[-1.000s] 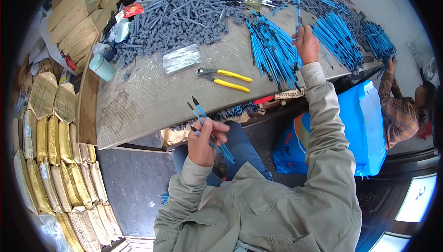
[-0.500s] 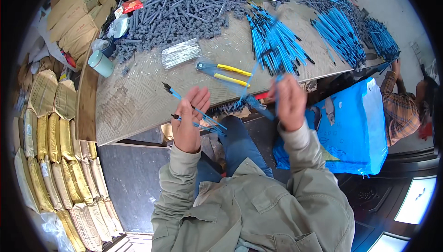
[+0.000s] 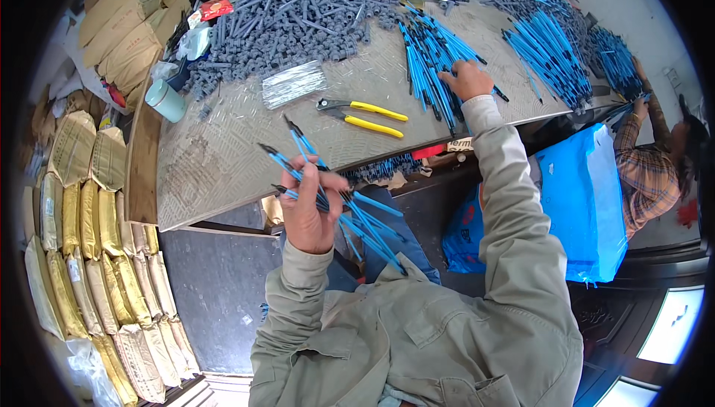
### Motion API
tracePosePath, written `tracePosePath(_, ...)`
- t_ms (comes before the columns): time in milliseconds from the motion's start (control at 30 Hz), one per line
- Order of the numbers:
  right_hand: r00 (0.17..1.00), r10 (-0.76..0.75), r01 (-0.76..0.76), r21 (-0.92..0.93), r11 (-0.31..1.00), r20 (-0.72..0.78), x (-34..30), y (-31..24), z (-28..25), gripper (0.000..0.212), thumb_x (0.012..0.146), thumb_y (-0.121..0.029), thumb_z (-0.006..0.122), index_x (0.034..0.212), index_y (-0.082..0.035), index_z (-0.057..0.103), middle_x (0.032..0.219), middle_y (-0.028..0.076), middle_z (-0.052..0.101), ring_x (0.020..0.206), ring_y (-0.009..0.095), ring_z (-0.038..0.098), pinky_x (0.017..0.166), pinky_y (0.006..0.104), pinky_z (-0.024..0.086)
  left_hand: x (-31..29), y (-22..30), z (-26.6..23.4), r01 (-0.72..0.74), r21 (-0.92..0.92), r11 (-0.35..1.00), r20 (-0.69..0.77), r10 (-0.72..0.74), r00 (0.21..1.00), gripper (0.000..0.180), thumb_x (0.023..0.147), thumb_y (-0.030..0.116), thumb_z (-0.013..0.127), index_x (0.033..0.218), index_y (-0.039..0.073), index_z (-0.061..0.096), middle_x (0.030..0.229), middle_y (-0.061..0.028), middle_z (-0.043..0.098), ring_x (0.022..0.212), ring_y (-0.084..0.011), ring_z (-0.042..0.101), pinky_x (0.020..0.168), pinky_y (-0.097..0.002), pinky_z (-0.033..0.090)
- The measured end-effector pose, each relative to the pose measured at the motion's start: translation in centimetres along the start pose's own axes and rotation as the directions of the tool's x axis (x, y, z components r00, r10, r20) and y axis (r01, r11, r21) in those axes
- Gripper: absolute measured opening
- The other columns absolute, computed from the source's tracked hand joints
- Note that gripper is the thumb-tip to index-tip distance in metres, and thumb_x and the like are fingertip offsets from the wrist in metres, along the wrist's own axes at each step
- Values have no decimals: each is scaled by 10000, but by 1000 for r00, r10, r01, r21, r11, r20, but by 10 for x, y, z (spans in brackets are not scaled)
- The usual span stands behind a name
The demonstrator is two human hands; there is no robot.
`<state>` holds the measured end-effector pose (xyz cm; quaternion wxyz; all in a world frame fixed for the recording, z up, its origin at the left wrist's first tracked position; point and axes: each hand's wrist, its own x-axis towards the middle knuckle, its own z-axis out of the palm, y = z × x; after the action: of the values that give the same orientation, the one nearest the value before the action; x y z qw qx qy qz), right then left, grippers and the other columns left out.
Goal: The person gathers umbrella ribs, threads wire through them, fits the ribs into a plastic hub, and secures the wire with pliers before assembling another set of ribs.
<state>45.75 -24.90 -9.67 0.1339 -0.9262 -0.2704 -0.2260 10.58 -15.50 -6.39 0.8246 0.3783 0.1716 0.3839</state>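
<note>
My left hand (image 3: 313, 213), raised before the table's front edge, is closed around several thin blue rods with black tips (image 3: 372, 232). They fan out on both sides of the fingers. Farther right, my right hand (image 3: 471, 79) rests on a loose pile of the same blue rods (image 3: 428, 64). Its fingers curl down into the pile, and whatever they grip is hidden. Between the hands, on the tabletop, lie pliers with yellow handles (image 3: 372, 119). A bundle of clear thin sticks (image 3: 294, 85) lies beyond them.
Grey plastic parts (image 3: 283, 31) are heaped at the back left, near a pale green cup (image 3: 165, 102). More blue rods (image 3: 547, 61) lie right, by a person in a plaid shirt (image 3: 646, 180). A blue bag (image 3: 581, 198) stands below; stacked sacks (image 3: 97, 250) line the left.
My right hand has moved up and away onto the pile; the blurred blue rod near it is gone from there. My left hand has closed its fingers and now holds more rods.
</note>
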Motion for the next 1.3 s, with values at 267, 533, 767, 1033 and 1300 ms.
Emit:
tracePosePath(267,977,40,40,365,930,-210,-7,11,-23,248,846,-313,545,943,-94,611,731,115,642,681,258,631,576,349,473,-11,-11,-17,191,-4,982,222,-185,957,247,930,182,448,1125,29,455,721,-117,612,563,-156,557,482,-237,428)
tracePosePath(533,913,172,231,816,530,-370,-149,-43,-124,80,859,-7,521,921,40,540,764,95,599,590,100,551,539,207,435,9,-23,-13,170,189,967,126,-195,973,335,947,228,392,1170,-20,427,956,-199,622,945,-295,610,821,-357,500)
tracePosePath(767,985,-133,155,906,394,-111,-195,-97,-106,111,835,4,547,942,33,554,796,92,602,590,105,564,553,216,456,14,-25,19,19,155,988,109,-37,993,350,939,253,436,1161,-16,461,920,-152,629,787,-209,626,742,-278,493)
tracePosePath(1033,954,-300,171,774,609,25,-67,-59,-39,137,850,-116,549,933,-32,618,884,105,613,685,232,603,611,318,470,16,-18,-16,-84,242,967,20,81,996,230,910,218,500,1045,34,478,713,-78,569,594,-154,545,513,-268,437)
tracePosePath(1300,949,-222,258,-143,956,225,22,-34,22,278,739,-326,625,912,-110,649,935,106,610,749,303,616,653,400,490,-1,2,2,220,-60,974,131,-211,969,229,895,253,534,990,46,506,856,-180,636,800,-270,644,679,-346,534)
